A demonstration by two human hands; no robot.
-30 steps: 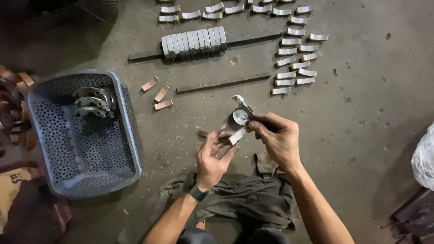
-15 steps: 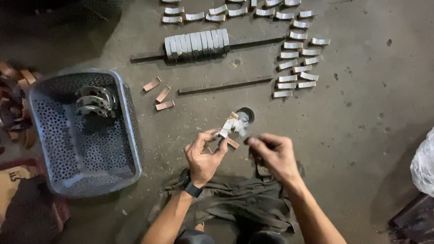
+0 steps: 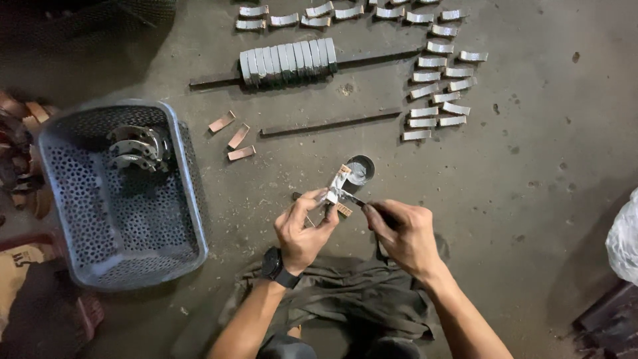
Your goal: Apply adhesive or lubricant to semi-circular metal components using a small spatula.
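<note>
Concrete floor, grey basket nr hands.

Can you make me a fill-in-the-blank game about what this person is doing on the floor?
1. The left hand holds a small curved metal ____.
2. The right hand holds a thin brush whose tip touches the piece in the ____ hand.
3. The plastic basket full of holes lies to the person's ____.
4. Three small brown pieces lie between the basket and a long dark ____.

Missing words: piece; left; left; bar
</note>
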